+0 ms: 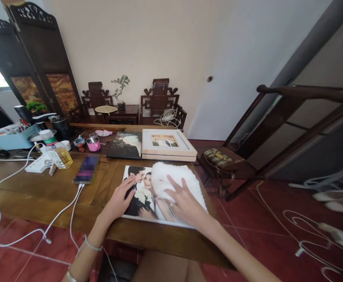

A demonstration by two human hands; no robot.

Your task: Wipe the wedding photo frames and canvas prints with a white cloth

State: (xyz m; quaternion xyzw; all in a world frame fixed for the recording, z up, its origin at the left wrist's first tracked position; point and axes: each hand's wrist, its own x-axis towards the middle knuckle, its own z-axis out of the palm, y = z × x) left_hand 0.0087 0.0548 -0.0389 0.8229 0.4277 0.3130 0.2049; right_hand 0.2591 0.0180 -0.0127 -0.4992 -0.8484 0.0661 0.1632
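Note:
A wedding photo panel (pixel 143 201) showing a couple lies flat at the front edge of the wooden table. My left hand (pixel 120 199) rests on its left side, fingers stretched out and touching the surface. A white fluffy cloth (pixel 159 186) covers the upper right part of the panel. On top of that cloth lies my right hand (pixel 184 203), palm down with the fingers spread. Neither hand is wrapped round anything. Part of the picture is hidden beneath the cloth and the right hand.
Behind the panel are white framed pictures (pixel 185 147), stacked, and a dark photo panel (pixel 121 145). Leftward stand a phone (pixel 86 170) with white cables, a bottle (pixel 56 152), a power strip (pixel 38 163), a pink cup (pixel 93 144) and a blue box (pixel 15 139). A wooden chair (pixel 247 160) stands right.

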